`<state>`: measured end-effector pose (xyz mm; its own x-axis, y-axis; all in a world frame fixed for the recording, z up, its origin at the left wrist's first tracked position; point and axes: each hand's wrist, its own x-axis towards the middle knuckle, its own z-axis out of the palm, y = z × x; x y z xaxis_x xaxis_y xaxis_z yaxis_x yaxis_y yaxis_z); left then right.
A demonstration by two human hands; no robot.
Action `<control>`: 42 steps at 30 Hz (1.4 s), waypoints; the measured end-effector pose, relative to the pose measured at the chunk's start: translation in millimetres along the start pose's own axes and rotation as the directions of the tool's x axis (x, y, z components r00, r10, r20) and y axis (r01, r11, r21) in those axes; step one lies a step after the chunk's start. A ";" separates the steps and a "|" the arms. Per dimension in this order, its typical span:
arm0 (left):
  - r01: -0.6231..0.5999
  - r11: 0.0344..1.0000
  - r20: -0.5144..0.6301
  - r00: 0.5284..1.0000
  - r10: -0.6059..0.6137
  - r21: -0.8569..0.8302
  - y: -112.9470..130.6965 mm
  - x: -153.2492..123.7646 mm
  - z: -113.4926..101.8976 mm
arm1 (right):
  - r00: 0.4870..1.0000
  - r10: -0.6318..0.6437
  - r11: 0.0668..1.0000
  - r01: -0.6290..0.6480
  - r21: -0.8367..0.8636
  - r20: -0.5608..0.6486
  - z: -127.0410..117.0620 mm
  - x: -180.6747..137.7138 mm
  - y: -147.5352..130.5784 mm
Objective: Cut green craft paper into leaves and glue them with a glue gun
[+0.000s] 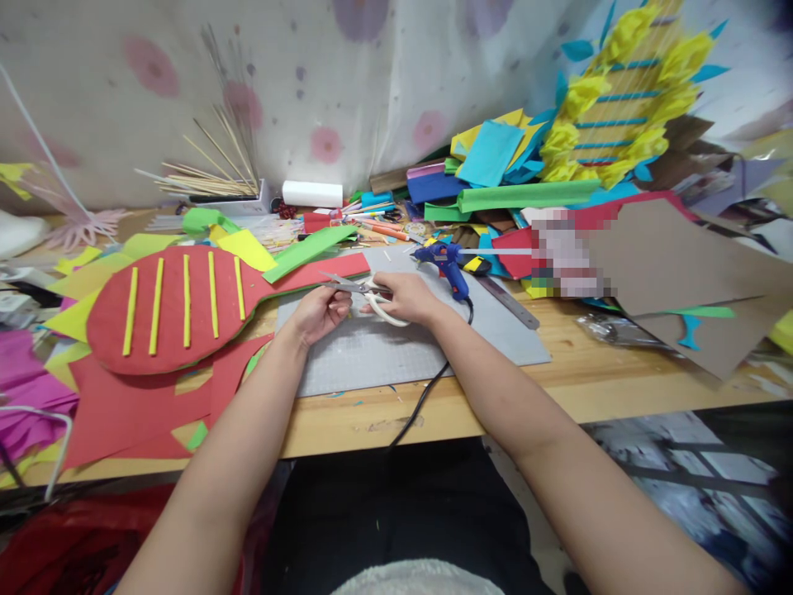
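Over the grey cutting mat [347,368], my right hand [409,299] grips a pair of white-handled scissors [385,314]. Their blades point left, slightly apart, just above the fingers of my left hand [319,314]. Those fingers are curled in a pinch; anything between them is too small or hidden to name. Behind the blades runs the handle of a red paddle-shaped cutout [170,355], with green along its edge and several yellow strips across its oval face. A blue glue gun [446,258] lies right of my right hand, its black cord trailing toward the table's front edge.
A metal ruler [508,302] lies at the mat's right side. Red paper scraps [133,413] spread at the left front. Brown cardboard [675,256] and coloured sheets pile up at right, below a yellow-flowered craft piece [619,107]. Wooden sticks [216,178] stand in a box behind.
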<state>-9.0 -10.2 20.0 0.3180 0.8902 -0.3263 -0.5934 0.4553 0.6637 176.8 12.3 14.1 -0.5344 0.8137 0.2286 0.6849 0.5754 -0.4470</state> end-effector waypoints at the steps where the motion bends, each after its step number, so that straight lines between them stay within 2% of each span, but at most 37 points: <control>1: 0.001 1.000 0.002 1.000 -0.001 -0.004 0.0 0.2 -0.4 | 1.000 0.004 1.000 -0.004 -0.006 -0.007 -0.5 -0.2 -0.2; 7: 0.030 0.998 0.029 0.999 -0.028 -0.048 0.5 -0.4 -2.1 | 0.996 0.082 0.995 -0.084 -0.061 -0.041 0.4 0.4 0.0; 13: 0.050 0.995 0.071 0.997 -0.043 -0.090 1.3 -1.4 -2.9 | 0.991 0.126 0.992 -0.127 -0.018 -0.044 2.2 1.5 2.4; 20: -0.067 0.986 0.010 0.998 0.069 -0.152 -0.3 0.8 -2.4 | 0.998 0.059 0.998 -0.059 0.006 0.001 6.9 2.3 -1.4; 33: -0.187 0.981 -0.069 0.981 0.184 -0.047 -3.9 7.6 -8.3 | 0.998 0.059 0.996 -0.059 -0.063 -0.006 8.2 2.2 -7.8; 36: -0.197 0.979 -0.068 0.979 0.193 -0.049 -4.1 8.4 -8.6 | 0.998 0.056 0.996 -0.057 -0.072 -0.010 8.0 2.1 -7.6; 42: -0.159 0.986 -0.032 0.987 0.158 -0.053 -1.7 7.3 -8.2 | 0.991 0.134 0.983 -0.136 -0.125 -0.027 7.0 2.5 -3.8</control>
<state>-11.8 -4.3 11.0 0.1963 0.9509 -0.2393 -0.6751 0.3081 0.6703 169.4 11.6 10.3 -0.4243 0.8854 0.1898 0.8081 0.4648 -0.3619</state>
